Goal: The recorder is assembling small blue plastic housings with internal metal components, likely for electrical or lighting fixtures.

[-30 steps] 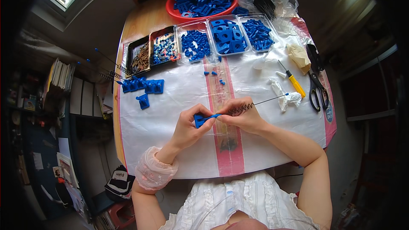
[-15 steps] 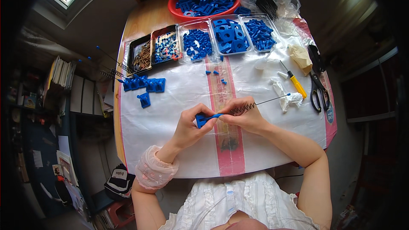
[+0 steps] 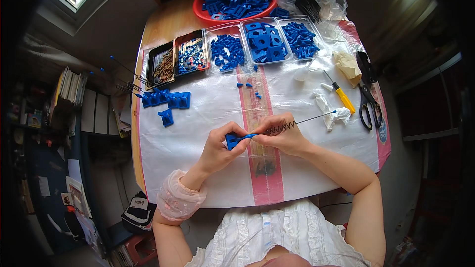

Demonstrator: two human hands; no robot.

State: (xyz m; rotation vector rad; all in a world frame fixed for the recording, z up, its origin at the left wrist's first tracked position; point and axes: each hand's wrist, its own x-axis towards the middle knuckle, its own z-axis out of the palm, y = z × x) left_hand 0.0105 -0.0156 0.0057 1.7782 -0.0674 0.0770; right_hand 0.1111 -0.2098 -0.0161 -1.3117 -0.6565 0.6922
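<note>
My left hand (image 3: pixel 221 144) is closed on a blue plastic bracket (image 3: pixel 231 141), its thumb and fingers pinching the narrow blue end. Against it, my right hand (image 3: pixel 282 133) grips a black coil spring (image 3: pixel 283 128) whose straight wire runs out to the right and ends in a small blue tip (image 3: pixel 334 111). The coil's left end meets the blue piece between my fingertips; the joint itself is mostly covered. Finished-looking blue brackets (image 3: pixel 179 100) stand in a cluster at the left, some with springs (image 3: pixel 143 80) attached. One separate bracket (image 3: pixel 166 117) lies just nearer.
Trays along the back hold brown screws (image 3: pixel 164 66), small mixed parts (image 3: pixel 192 55) and blue pieces (image 3: pixel 267 42). Behind them sits a red basin (image 3: pixel 200 12). At the right lie a yellow screwdriver (image 3: pixel 345 100), black scissors (image 3: pixel 367 109) and crumpled white plastic (image 3: pixel 324 111).
Both hands keep the same grip on the bracket and spring. The whole view has shifted very slightly; otherwise little differs.
</note>
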